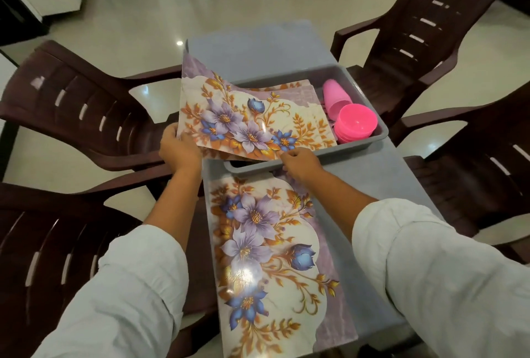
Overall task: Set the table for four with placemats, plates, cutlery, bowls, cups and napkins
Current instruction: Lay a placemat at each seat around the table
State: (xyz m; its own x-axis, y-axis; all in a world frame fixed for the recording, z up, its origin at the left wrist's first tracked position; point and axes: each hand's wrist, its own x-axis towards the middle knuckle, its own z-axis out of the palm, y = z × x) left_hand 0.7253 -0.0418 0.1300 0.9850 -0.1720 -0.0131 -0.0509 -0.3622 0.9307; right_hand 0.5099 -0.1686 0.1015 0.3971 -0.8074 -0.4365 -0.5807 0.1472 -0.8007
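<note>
cups and bowls in tray, right end.

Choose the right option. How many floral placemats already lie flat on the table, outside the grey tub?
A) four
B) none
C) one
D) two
C: only one placemat lies flat on the table; the left hand and right hand hold a second placemat above the grey tub.

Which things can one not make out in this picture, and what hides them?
Head view only.
- Inside of the grey tub: mostly hidden under the lifted placemat that the left hand and right hand hold.
- How many pink bowls and pink cups are stacked: too blurred.
- The laid placemat, near end: partly cut off by the bottom edge.
</note>
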